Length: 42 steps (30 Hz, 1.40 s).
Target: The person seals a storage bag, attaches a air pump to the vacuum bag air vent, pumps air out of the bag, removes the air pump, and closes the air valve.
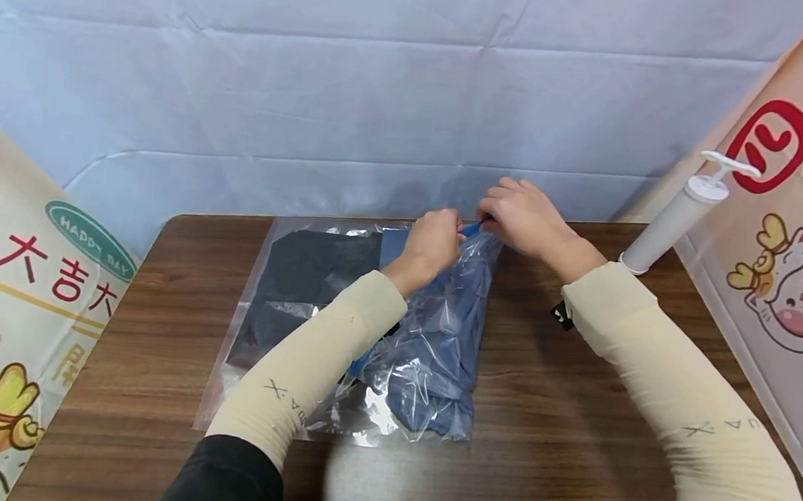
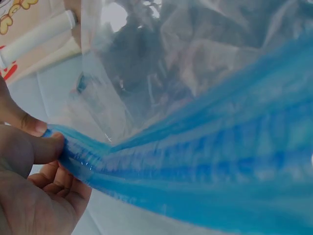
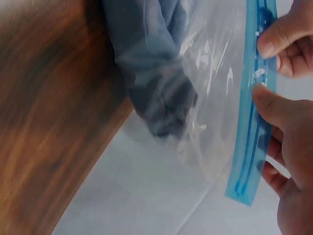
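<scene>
A clear plastic zip bag (image 1: 226, 385) lies on the table with folded dark clothing (image 1: 301, 270) and blue-grey clothing (image 1: 436, 348) inside. Along its far edge runs a blue zip strip (image 3: 244, 166), lifted off the table. My left hand (image 1: 433, 245) pinches this strip between thumb and fingers. Close beside it, towards the bag's right corner, my right hand (image 1: 520, 217) pinches the strip too. In the right wrist view the thumbs press on the strip a short way apart, and the strip's end sticks out past my right hand.
A white hand pump (image 1: 673, 217) stands at the table's back right corner. The brown wooden table (image 1: 155, 325) ends at a pale cloth backdrop (image 1: 328, 103). Printed banners (image 1: 797, 258) hang at both sides. A small black object (image 1: 561, 316) shows beside the right sleeve.
</scene>
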Motion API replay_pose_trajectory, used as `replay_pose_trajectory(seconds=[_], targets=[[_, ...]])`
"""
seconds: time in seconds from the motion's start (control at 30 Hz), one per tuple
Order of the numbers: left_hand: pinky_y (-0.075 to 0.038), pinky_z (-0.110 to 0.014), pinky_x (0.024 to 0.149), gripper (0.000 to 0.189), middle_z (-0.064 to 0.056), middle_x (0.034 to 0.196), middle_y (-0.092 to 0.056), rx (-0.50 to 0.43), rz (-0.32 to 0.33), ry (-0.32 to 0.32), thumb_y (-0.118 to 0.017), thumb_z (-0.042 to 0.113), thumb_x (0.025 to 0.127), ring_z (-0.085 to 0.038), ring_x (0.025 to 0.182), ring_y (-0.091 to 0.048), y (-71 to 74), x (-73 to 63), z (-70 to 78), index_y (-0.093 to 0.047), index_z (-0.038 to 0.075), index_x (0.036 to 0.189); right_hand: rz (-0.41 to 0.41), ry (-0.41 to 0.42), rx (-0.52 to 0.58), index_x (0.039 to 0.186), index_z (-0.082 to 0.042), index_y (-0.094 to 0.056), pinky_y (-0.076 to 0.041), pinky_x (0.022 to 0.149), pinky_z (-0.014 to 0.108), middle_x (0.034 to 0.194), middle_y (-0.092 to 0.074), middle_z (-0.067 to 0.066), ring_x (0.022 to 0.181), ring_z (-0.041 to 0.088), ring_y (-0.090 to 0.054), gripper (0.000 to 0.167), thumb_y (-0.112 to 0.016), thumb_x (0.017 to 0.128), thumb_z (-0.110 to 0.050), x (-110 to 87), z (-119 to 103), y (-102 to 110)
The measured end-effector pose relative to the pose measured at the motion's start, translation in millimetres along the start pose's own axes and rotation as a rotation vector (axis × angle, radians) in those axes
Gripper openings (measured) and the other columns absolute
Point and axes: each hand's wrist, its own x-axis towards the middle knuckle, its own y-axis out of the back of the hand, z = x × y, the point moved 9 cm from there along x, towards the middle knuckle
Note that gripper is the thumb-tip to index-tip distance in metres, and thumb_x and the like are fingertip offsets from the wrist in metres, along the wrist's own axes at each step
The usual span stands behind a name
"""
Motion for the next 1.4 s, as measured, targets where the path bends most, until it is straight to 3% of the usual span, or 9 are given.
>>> replay_pose_trajectory(seconds=[0.13,0.27,0.47,0.67,1.0,1.2,1.4], targets=[[-0.040,-0.027,0.062,0.025,0.004,0.075,-0.053,-0.012,-0.021,0.011,-0.062,0.019,0.103,-0.010,0.067,-0.050,-0.9,0.1,-0.3,-0.054,0.016,0.080,0.002,0.003,-0.002,0.092,-0.008,-0.075,-0.044,0.093,0.052,0.097,-0.070,0.008,0.103,0.034,-0.057,0.007,-0.079,0.087,-0.004,-1.1,5,4],[-0.043,-0.028,0.064,0.019,0.002,0.081,-0.059,0.006,-0.037,0.020,-0.062,0.020,0.103,-0.012,0.072,-0.055,-1.7,0.1,0.4,-0.058,0.014,0.086,0.041,0.004,-0.020,0.089,-0.007,-0.074,-0.043,0.088,0.049,0.093,-0.072,0.008,0.097,0.032,-0.057,0.006,-0.076,0.089,-0.001,-3.6,6,3],[-0.042,-0.029,0.063,0.024,0.002,0.076,-0.054,-0.017,-0.031,0.025,-0.063,0.021,0.103,-0.014,0.069,-0.052,-0.1,0.2,-0.4,-0.055,0.014,0.081,0.089,-0.041,-0.038,0.089,-0.009,-0.076,-0.039,0.076,0.044,0.093,-0.073,0.006,0.094,0.030,-0.057,0.003,-0.077,0.090,-0.007,-6.2,10,4],[-0.043,-0.028,0.062,0.024,0.002,0.076,-0.054,-0.044,-0.035,0.028,-0.063,0.019,0.102,-0.014,0.067,-0.052,-1.9,-1.2,-5.6,-0.055,0.015,0.080,0.062,-0.058,-0.020,0.093,-0.010,-0.075,-0.041,0.082,0.047,0.099,-0.073,0.007,0.103,0.032,-0.056,0.008,-0.081,0.088,-0.010,-8.2,19,6],[-0.044,-0.029,0.064,0.022,0.002,0.079,-0.058,-0.040,-0.048,0.017,-0.065,0.020,0.102,-0.014,0.070,-0.054,-4.2,-1.1,-6.2,-0.057,0.015,0.082,0.116,-0.069,-0.005,0.085,-0.009,-0.073,-0.041,0.083,0.048,0.092,-0.073,0.006,0.099,0.031,-0.056,0.007,-0.078,0.087,-0.004,-12.9,22,9],[-0.045,-0.030,0.064,0.022,0.001,0.078,-0.058,-0.043,-0.045,0.022,-0.064,0.020,0.102,-0.014,0.068,-0.056,-1.8,-0.3,-3.8,-0.057,0.014,0.082,0.124,-0.098,0.013,0.089,-0.007,-0.074,-0.043,0.084,0.048,0.095,-0.071,0.008,0.101,0.033,-0.055,0.006,-0.078,0.087,-0.004,-13.9,27,10],[-0.039,-0.029,0.061,0.035,0.003,0.067,-0.044,-0.050,-0.060,0.027,-0.063,0.020,0.103,-0.012,0.060,-0.043,-2.5,-0.4,-5.0,-0.047,0.016,0.072,0.095,-0.104,0.022,0.096,-0.006,-0.072,-0.044,0.084,0.050,0.100,-0.069,0.011,0.105,0.035,-0.054,0.014,-0.082,0.086,-0.008,-18.2,38,14]])
